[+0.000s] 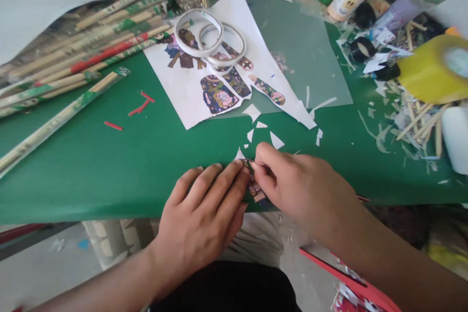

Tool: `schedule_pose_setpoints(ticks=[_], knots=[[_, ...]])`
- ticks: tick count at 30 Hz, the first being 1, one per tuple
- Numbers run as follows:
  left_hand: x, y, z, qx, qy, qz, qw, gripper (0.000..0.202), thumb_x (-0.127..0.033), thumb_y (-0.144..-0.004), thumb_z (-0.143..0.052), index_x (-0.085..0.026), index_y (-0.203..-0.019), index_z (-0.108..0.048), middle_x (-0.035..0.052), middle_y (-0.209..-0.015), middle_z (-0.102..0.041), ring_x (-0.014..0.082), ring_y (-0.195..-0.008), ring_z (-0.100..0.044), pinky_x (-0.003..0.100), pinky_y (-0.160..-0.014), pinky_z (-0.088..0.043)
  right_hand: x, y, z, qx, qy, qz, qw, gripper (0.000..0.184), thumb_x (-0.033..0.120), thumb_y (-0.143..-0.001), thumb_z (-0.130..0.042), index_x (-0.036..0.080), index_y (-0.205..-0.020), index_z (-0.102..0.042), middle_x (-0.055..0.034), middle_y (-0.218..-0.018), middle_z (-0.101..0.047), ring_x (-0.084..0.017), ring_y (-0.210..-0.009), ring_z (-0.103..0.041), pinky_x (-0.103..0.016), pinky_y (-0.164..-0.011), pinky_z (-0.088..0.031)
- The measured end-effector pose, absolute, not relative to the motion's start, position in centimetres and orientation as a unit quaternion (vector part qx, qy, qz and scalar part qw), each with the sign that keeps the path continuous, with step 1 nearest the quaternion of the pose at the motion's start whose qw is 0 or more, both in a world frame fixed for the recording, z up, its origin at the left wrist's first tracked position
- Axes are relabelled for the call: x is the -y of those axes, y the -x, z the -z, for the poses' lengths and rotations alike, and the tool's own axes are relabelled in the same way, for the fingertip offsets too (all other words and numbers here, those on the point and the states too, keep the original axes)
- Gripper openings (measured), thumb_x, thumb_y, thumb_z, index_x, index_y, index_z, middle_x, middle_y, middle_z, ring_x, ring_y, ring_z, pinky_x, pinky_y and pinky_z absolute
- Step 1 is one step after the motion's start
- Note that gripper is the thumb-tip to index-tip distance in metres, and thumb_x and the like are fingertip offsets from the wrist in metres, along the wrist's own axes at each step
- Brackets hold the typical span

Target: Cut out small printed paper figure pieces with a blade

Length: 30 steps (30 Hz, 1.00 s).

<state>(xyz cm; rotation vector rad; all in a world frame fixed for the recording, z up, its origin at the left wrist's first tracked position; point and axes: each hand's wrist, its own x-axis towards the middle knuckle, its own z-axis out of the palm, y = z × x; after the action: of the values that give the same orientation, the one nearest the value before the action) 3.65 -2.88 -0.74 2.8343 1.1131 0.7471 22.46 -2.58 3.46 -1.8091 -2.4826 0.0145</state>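
At far left, wrapped sticks lie slantwise on the green worktop, with short red strips just to their right. The left forearm rises from the lower left corner, its hand palm down and nearly flat, fingers extended close together, tips pressing the upper left side of a patterned cutout. That cutout lies near the worktop's front edge, between the two hands (much of it covered by them). The right forearm slants in from the lower right; its hand is curled almost to a fist, thumb and index finger pinching the cutout's upper edge, the remaining fingers tucked out of sight. Well apart, at far right, stands a yellow tape roll.
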Motion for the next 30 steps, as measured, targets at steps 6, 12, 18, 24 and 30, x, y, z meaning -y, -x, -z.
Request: schedule_pose_setpoints(ticks=[6,12,18,24,30], knots=[[2.9,-3.6,0.7,-0.356,-0.903,-0.243,0.002,0.035,-0.029,-0.094,-0.055,-0.016,-0.125,-0.064,0.0035,-0.129,-0.067,0.0225,-0.105,-0.061,0.039,-0.09,-0.045,3.4,-21.2,-3.5,0.77,0.637,-0.003,0.023,0.015,0.023,-0.093,-0.047,0.022,-0.078,-0.049,0.0061,-0.048,-0.047,-0.011,-0.036,-0.039,-0.026,-0.043,-0.01],[2.7,-3.6,0.7,-0.347,-0.905,-0.248,-0.001,0.034,-0.029,-0.095,-0.055,-0.015,-0.124,-0.064,0.0033,-0.128,-0.068,0.0225,-0.106,-0.061,0.038,-0.088,-0.044,3.9,-20.2,-3.6,0.736,0.677,0.004,-0.017,0.013,0.024,-0.093,-0.05,0.022,-0.081,-0.049,0.0042,-0.05,-0.051,-0.013,-0.038,-0.044,-0.026,-0.043,-0.011],[2.3,-3.5,0.6,-0.336,-0.909,-0.248,-0.002,0.034,-0.028,-0.094,-0.054,-0.012,-0.123,-0.065,0.0049,-0.127,-0.068,0.0235,-0.103,-0.061,0.04,-0.085,-0.044,4.3,-18.7,-4.2,0.7,0.712,0.015,-0.055,0.006,0.019,-0.089,-0.054,0.021,-0.085,-0.051,0.0029,-0.05,-0.053,-0.014,-0.038,-0.045,-0.026,-0.043,-0.009],[1.2,-3.2,0.1,-0.303,-0.925,-0.229,-0.004,0.032,-0.028,-0.094,-0.054,-0.012,-0.118,-0.066,0.0058,-0.122,-0.07,0.0235,-0.096,-0.062,0.039,-0.077,-0.043,4.4,-17.4,-4.5,0.664,0.743,0.038,-0.076,0.006,0.019,-0.089,-0.053,0.021,-0.083,-0.052,0.0034,-0.047,-0.048,-0.014,-0.036,-0.042,-0.027,-0.043,-0.007],[1.2,-2.8,-0.1,-0.299,-0.929,-0.218,-0.007,0.033,-0.027,-0.095,-0.052,-0.013,-0.122,-0.065,0.0038,-0.132,-0.065,0.0241,-0.102,-0.061,0.04,-0.079,-0.042,4.2,-16.8,-4.4,0.627,0.774,0.007,-0.084,0.008,0.021,-0.093,-0.052,0.022,-0.085,-0.051,0.0029,-0.051,-0.051,-0.014,-0.04,-0.042,-0.027,-0.044,-0.009]])
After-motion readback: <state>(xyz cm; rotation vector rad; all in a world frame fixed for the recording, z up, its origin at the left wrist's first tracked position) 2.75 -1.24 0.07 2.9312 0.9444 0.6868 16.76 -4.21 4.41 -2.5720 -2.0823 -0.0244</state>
